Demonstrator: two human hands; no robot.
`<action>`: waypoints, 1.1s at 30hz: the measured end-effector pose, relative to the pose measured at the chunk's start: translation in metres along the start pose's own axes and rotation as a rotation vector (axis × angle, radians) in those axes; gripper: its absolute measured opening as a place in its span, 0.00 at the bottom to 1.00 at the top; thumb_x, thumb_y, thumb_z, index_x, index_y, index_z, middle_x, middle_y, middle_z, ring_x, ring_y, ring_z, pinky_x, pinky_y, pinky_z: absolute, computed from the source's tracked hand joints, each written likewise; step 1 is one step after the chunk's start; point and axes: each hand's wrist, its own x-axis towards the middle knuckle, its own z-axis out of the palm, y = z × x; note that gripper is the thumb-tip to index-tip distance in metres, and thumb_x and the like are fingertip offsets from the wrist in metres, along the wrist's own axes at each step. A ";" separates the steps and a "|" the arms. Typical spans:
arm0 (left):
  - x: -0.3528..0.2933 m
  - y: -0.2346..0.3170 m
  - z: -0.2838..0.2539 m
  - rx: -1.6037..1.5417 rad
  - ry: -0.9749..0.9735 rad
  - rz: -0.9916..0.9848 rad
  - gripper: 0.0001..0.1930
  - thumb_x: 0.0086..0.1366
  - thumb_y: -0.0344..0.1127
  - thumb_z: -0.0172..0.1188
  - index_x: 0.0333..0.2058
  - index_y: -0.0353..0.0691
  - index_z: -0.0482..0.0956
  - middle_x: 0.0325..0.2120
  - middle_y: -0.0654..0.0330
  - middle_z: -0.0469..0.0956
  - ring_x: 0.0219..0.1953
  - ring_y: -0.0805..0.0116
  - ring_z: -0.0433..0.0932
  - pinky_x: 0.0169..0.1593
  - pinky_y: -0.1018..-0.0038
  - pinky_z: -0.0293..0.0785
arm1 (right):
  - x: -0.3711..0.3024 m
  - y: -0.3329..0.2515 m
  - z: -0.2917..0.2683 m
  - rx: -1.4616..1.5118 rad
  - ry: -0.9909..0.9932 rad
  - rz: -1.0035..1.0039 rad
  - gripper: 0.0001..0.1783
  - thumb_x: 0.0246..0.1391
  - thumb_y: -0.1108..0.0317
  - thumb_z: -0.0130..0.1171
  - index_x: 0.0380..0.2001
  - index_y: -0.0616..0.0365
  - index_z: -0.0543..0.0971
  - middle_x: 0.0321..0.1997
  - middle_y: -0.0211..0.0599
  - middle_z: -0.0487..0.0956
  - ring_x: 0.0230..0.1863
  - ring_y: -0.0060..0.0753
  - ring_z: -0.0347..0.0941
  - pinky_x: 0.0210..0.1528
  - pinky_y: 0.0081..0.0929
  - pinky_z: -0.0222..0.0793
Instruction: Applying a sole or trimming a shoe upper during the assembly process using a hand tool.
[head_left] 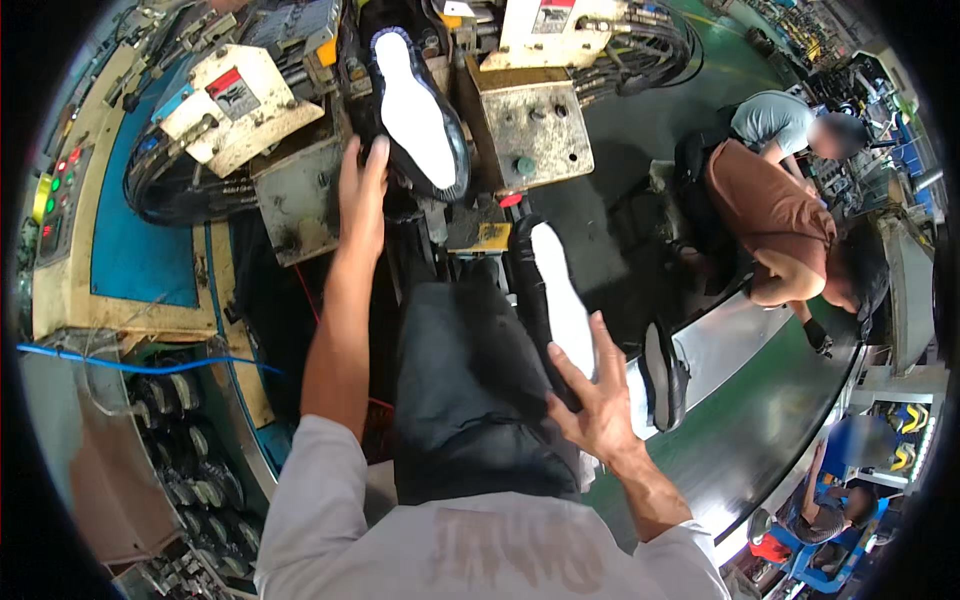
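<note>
My left hand (pixel 362 192) reaches up to a black shoe (pixel 420 105) that sits sole-up in the press machine, its white sole facing me; the fingers touch the shoe's left side. My right hand (pixel 592 392) grips a second black shoe (pixel 553 300), also sole-up with a white sole, held low at the centre right. A third black shoe (pixel 664 375) lies on the curved conveyor just right of that hand. Both my forearms are bare below white sleeves.
The press machine has cream and grey metal housings (pixel 530 125) either side of the mounted shoe. A control panel with coloured buttons (pixel 55 190) stands at the far left. The dark curved conveyor (pixel 790 400) sweeps right, where other people bend over work.
</note>
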 end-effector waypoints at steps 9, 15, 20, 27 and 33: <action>0.054 0.065 -0.004 -0.321 -0.432 -0.346 0.25 0.71 0.43 0.66 0.61 0.36 0.75 0.49 0.53 0.83 0.50 0.59 0.84 0.57 0.58 0.82 | 0.194 -0.033 -0.016 -0.215 0.153 -0.260 0.50 0.44 0.65 0.77 0.73 0.25 0.72 0.80 0.68 0.54 0.66 0.74 0.66 0.67 0.60 0.72; -0.087 0.090 -0.117 -0.453 -0.391 -0.317 0.42 0.61 0.39 0.66 0.72 0.32 0.61 0.59 0.41 0.77 0.59 0.41 0.81 0.64 0.49 0.81 | 0.314 -0.062 0.048 -0.224 0.209 -0.294 0.44 0.55 0.61 0.73 0.74 0.23 0.70 0.81 0.67 0.50 0.63 0.78 0.66 0.63 0.61 0.75; -0.165 0.062 -0.189 -0.762 -0.329 -0.579 0.56 0.61 0.61 0.74 0.78 0.41 0.53 0.67 0.37 0.71 0.63 0.26 0.75 0.67 0.33 0.72 | 0.317 -0.077 0.085 -0.319 0.256 -0.319 0.45 0.52 0.63 0.73 0.74 0.26 0.71 0.82 0.66 0.51 0.68 0.78 0.62 0.70 0.61 0.66; -0.217 0.000 -0.202 -0.660 -0.308 -0.417 0.42 0.77 0.64 0.51 0.76 0.39 0.59 0.66 0.45 0.75 0.64 0.39 0.78 0.69 0.43 0.74 | 0.300 -0.068 0.095 -0.320 0.270 -0.464 0.43 0.54 0.67 0.69 0.74 0.50 0.69 0.81 0.62 0.56 0.82 0.65 0.49 0.82 0.60 0.48; -0.217 -0.010 -0.187 -0.485 -0.226 -0.469 0.39 0.79 0.63 0.47 0.71 0.33 0.66 0.59 0.43 0.80 0.57 0.44 0.84 0.62 0.47 0.81 | 0.310 -0.066 0.102 -0.319 0.323 -0.500 0.44 0.54 0.68 0.66 0.75 0.51 0.67 0.80 0.62 0.58 0.81 0.67 0.52 0.83 0.58 0.48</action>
